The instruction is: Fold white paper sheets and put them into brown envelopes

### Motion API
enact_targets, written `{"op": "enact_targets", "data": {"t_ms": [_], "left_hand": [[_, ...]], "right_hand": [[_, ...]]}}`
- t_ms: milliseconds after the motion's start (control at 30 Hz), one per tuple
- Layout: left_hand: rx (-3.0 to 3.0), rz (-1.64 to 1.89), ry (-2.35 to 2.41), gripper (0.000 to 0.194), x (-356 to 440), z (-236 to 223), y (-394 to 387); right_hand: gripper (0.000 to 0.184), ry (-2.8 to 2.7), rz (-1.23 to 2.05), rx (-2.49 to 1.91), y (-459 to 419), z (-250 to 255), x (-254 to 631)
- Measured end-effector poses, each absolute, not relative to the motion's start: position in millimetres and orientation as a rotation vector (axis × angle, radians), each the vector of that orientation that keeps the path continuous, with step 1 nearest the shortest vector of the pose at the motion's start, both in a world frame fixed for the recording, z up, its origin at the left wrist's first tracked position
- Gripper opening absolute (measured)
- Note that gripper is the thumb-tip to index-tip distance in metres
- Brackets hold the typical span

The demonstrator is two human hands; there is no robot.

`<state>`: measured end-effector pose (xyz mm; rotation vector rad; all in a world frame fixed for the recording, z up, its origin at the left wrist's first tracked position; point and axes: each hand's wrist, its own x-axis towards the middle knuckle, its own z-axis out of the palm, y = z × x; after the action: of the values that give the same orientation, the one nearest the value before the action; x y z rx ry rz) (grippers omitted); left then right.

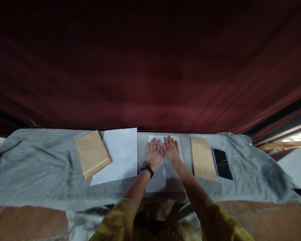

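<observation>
A white sheet of paper (155,180) lies in front of me on the grey cloth, a crease or fold line running down its middle. My left hand (154,154) rests flat on its upper left part, fingers stretched out, with a black band on the wrist. Close beside it, my right hand (171,149) is spread flat on the upper right part of the same sheet. Both hands press from above and grip nothing. Parts of the sheet are hidden under my hands and forearms.
To the left, a stack of brown envelopes (92,154) overlaps white paper (121,154). A brown envelope (203,159) and a phone (222,164) lie to the right. Grey cloth (45,167) covers the narrow table. Behind it hangs a dark red curtain (150,73).
</observation>
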<state>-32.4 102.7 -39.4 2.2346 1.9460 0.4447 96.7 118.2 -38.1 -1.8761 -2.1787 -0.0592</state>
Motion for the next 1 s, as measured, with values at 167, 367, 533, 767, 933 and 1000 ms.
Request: {"op": "enact_targets", "data": {"t_ms": [167, 367, 533, 767, 933, 1000], "left_hand": [[2.146, 0.482, 2.091, 0.061, -29.6, -40.0, 101.5], [2.07, 0.64, 2.205, 0.06, -31.5, -38.0, 98.4], [2.186, 0.562, 2.143, 0.059, -34.2, -26.4, 66.6], [2.554, 0.537, 1.692, 0.054, -30.0, -29.4, -1.5], [2.603, 0.443, 1.645, 0.058, -31.8, -31.1, -7.0], [2.597, 0.442, 1.645, 0.058, -35.5, -31.3, -8.6]], "right_hand": [[0.057, -2.026, -0.148, -1.971, 118.9, -49.3, 116.3], [0.061, -1.921, -0.228, -1.952, 118.0, -56.1, 130.3], [0.062, -1.885, -0.216, -1.97, 116.3, -55.1, 128.1], [0.06, -1.907, -0.143, -1.867, 103.1, -42.1, 124.5], [0.054, -2.181, -0.027, -1.611, 42.6, -42.6, 104.0], [0.054, -2.286, 0.006, -1.525, 15.2, -45.5, 102.7]]}}
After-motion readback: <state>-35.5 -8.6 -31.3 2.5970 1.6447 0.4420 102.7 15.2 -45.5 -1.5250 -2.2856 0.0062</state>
